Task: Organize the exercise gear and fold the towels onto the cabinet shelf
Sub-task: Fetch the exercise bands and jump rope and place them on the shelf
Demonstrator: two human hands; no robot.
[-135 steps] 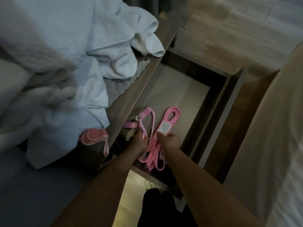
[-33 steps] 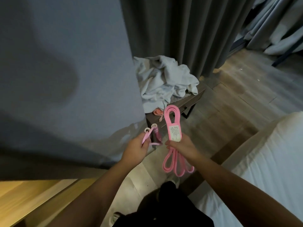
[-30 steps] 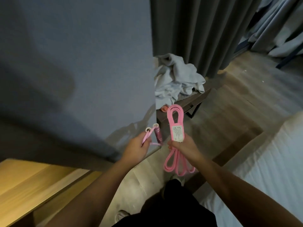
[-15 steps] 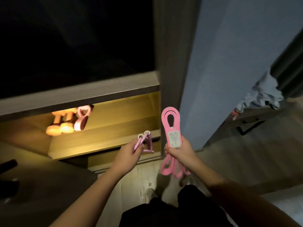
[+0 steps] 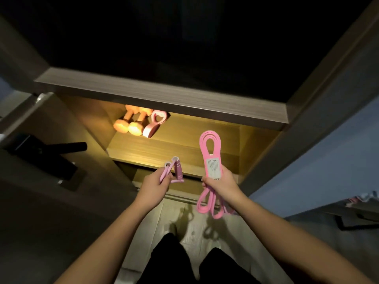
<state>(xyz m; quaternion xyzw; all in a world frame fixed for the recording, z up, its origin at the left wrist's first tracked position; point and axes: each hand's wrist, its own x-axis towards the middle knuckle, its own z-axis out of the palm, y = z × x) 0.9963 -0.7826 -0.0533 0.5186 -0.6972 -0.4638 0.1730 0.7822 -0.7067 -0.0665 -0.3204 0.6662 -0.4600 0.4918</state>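
The left hand and right hand have carried the pink jump rope and looped resistance band from the drawer to the lit cabinet shelf, now straight ahead with dumbbells at its far left.

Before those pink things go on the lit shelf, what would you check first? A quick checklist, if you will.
1. Left hand grips the pink handles: ok.
2. Right hand grips the coiled pink band: ok.
3. Bare room on the lit shelf right of the dumbbells and pink ring: ok.
4. Band's lower loops gathered: not ok, they dangle below the hand.
5. Handles' cord tidy: cannot tell.
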